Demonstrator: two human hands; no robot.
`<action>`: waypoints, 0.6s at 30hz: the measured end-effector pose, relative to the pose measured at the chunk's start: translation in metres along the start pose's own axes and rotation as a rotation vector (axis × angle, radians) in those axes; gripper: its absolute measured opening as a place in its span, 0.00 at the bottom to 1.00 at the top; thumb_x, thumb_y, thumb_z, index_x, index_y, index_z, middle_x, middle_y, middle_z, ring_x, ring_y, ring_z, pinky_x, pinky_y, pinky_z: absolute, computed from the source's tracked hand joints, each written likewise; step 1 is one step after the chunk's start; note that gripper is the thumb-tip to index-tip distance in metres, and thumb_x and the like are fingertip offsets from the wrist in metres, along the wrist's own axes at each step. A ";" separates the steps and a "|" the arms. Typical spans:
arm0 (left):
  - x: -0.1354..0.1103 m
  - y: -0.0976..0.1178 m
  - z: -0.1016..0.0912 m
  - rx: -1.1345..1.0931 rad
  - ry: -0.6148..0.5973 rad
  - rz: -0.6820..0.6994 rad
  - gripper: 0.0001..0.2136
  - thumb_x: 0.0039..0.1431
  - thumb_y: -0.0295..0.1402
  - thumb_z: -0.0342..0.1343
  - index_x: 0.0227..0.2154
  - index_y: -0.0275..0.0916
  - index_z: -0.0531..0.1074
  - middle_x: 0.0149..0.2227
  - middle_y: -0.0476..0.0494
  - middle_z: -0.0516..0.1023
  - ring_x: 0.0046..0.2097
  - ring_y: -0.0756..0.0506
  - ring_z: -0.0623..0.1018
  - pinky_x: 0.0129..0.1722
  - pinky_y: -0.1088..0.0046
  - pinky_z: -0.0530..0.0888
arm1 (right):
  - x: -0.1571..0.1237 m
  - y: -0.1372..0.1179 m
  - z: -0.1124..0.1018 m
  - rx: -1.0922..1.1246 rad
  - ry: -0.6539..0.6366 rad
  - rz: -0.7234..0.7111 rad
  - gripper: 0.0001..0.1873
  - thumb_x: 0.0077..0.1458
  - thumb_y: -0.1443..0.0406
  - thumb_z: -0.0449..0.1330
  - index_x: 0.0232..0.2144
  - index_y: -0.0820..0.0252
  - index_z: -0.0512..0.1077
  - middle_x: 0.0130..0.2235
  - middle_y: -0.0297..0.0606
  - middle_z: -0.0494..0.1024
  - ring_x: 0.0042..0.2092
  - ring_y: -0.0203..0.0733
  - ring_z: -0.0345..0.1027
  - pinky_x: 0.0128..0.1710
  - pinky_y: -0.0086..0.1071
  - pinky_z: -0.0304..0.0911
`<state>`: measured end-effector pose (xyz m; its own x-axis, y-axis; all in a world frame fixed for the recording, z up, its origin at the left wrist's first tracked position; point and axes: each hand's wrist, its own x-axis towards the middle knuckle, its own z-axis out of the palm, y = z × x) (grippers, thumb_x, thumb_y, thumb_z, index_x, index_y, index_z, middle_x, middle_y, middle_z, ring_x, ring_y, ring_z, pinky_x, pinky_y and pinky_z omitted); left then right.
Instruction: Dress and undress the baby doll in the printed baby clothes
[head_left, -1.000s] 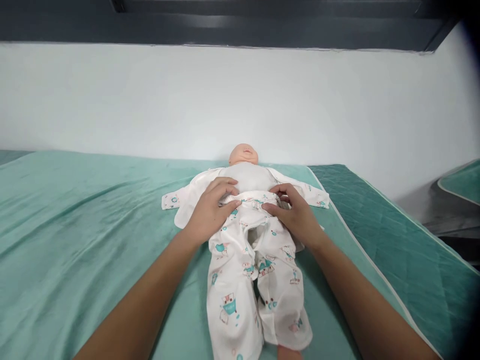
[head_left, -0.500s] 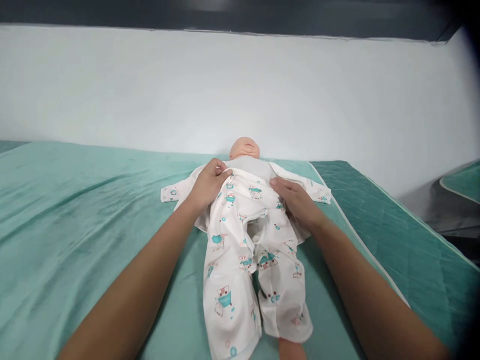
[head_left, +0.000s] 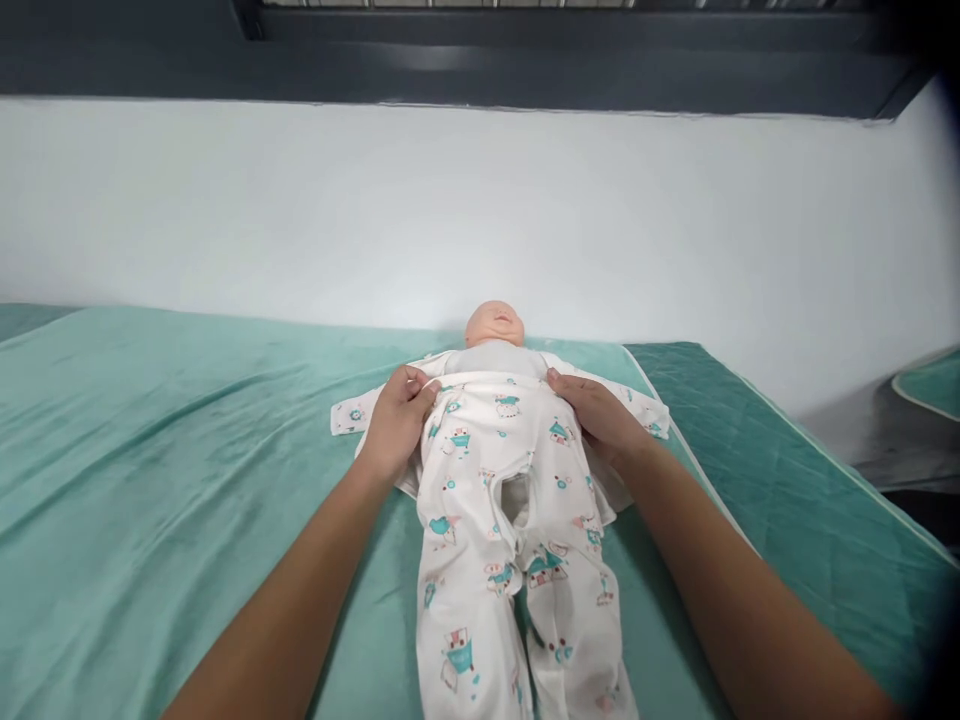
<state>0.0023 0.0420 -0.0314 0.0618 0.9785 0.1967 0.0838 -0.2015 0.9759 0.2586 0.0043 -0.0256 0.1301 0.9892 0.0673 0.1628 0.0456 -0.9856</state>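
Observation:
A baby doll (head_left: 495, 324) lies on its back with its head toward the wall. White baby pants (head_left: 480, 460) with teal and pink prints cover its legs and belly, and an opening shows at the crotch. My left hand (head_left: 401, 415) pinches the waistband at its left corner. At the right corner, my right hand (head_left: 596, 410) grips the waistband between thumb and fingers. Under the pants, a matching printed top (head_left: 352, 414) lies spread, its sleeves stretched out to both sides. The doll's chest shows pale grey above the waistband.
A light green sheet (head_left: 187, 480) with soft folds covers the bed. To the right lies a darker green quilted mat (head_left: 795, 480). Behind the doll rises a white wall (head_left: 450, 210), with a dark metal bed frame (head_left: 487, 70) above it.
The waistband has been drawn out wider and straighter across the doll's belly, my left hand shifting outward. The view has tilted up, so everything sits lower in the picture.

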 end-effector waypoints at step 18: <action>0.007 0.001 -0.011 0.530 -0.301 -0.100 0.09 0.60 0.41 0.50 0.37 0.42 0.69 0.36 0.46 0.81 0.39 0.43 0.77 0.36 0.70 0.68 | -0.012 -0.012 -0.037 0.006 -0.503 0.017 0.11 0.54 0.62 0.63 0.40 0.55 0.69 0.41 0.32 0.70 0.38 0.36 0.62 0.35 0.29 0.56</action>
<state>-0.0082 0.0486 -0.0281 0.2997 0.9540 -0.0043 0.5821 -0.1793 0.7931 0.2915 -0.0135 -0.0088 -0.3551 0.9343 -0.0299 0.1587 0.0288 -0.9869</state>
